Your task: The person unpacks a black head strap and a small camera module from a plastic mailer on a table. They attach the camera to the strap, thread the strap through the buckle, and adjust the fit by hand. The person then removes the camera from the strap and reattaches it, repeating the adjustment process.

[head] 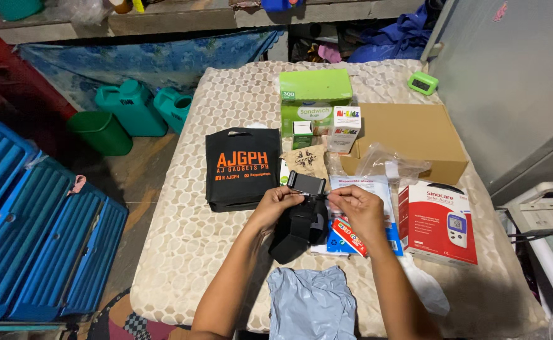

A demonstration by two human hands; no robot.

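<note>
**Black strap gadget held over the table**

Held up a black strap gadget (299,221) with a clip on top, near the middle of the table (182,252). Pinched its top edge from one side with the left hand (277,203), fingers closed on it. Pinched the other side with the right hand (357,206), fingers closed too. Under it, a blue and white packet (377,189) and a small red pack (350,236). Just left, a flat black bag (242,167) with orange print. To the right, a red and white box (437,221). Farther back, a brown cardboard box (411,135) and a green box (315,101). Close to the front edge, a grey plastic bag (311,305).
</note>
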